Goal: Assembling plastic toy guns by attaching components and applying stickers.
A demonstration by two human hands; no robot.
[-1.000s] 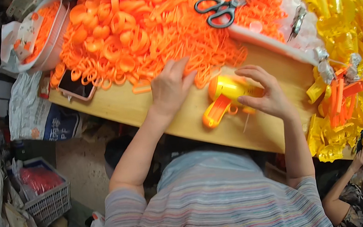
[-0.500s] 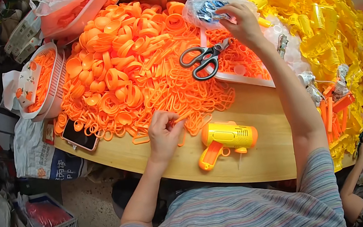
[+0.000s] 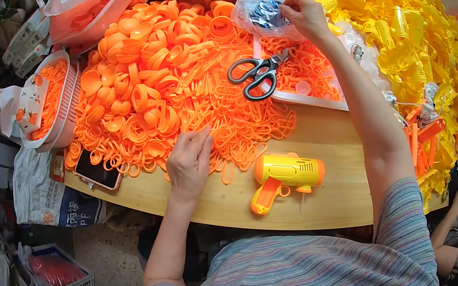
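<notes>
1. My left hand [image 3: 186, 166] rests low over the near edge of a heap of thin, looped orange plastic pieces [image 3: 241, 125], its fingers bent and drawn together; I cannot tell whether they grip a piece.
2. My right hand [image 3: 306, 18] reaches farther out, thumb and fingers bunched at a clear plastic bag [image 3: 245, 8] of small blue-and-silver pieces [image 3: 266, 14]; whether it grasps one I cannot tell.
3. The yellow-and-orange plastic toy gun [image 3: 290, 170] lies on the pale wooden table [image 3: 338, 203] between my forearms, out of both hands, its grip pointing toward me and to the left.
4. Black-handled scissors [image 3: 260, 74] lie across the edge of a white tray [image 3: 311, 102] of small orange parts, near the bag.
5. A dark-screened phone [image 3: 98, 171] lies at the table's left edge, and yellow plastic parts [image 3: 413, 43] pile up on the right.
</notes>
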